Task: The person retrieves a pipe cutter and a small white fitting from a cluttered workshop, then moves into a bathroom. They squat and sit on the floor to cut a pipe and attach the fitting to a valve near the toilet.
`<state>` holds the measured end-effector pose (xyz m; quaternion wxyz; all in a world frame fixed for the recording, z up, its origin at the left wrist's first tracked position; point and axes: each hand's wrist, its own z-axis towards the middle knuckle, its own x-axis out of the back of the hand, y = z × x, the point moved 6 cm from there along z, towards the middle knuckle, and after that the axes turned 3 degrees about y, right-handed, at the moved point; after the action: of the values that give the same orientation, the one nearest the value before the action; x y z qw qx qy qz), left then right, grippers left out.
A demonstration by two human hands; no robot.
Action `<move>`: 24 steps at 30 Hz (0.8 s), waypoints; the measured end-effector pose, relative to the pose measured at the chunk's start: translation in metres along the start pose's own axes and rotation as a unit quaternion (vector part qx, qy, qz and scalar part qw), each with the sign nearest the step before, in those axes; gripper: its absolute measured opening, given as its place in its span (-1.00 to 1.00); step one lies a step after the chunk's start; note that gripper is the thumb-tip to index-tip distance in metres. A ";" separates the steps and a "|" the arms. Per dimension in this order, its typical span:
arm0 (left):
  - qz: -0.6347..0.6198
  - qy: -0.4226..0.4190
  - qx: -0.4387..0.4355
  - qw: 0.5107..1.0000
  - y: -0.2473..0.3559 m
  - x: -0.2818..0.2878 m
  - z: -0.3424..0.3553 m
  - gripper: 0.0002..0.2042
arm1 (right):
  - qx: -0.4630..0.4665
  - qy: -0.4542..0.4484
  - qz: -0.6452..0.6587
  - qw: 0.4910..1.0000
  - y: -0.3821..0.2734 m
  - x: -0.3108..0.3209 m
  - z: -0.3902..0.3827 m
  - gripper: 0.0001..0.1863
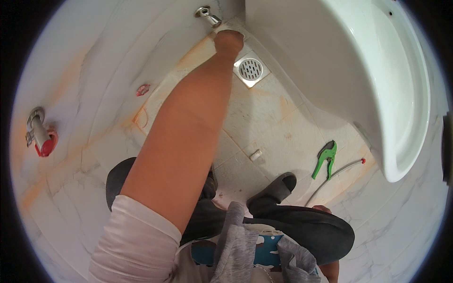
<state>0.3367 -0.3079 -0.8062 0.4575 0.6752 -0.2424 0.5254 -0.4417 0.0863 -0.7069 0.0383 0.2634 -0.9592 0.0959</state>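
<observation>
My left arm stretches far forward, and my left hand [230, 41] is low in the corner, close to a chrome angle valve [208, 17] on the wall. Its fingers point away and are hidden behind the back of the hand, so what they touch does not show. A square floor drain [250, 69] with a slotted metal grate lies just right of that hand. Only a small part of my right hand [322, 208] shows past my right knee; its fingers are hidden. Near it, a thin grey hose [336, 175] with a red end runs behind the knee.
A green-handled pipe cutter [325, 159] lies on the tiles beside the hose. A small whitish piece [255, 154] sits mid-floor. The white washbasin [377, 89] juts out at the right. On the left wall are a red-handled tap [41, 134] and a red fitting [142, 89].
</observation>
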 end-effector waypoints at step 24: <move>-0.217 0.071 0.112 0.967 0.000 0.018 0.000 -0.81 | 0.058 0.259 -0.061 0.962 0.001 -0.007 -0.019 -0.51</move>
<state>0.3428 -0.3054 -0.7893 0.4983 0.7195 0.0036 0.4837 -0.4357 0.0944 -0.6889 0.2754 0.2890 -0.8916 0.2139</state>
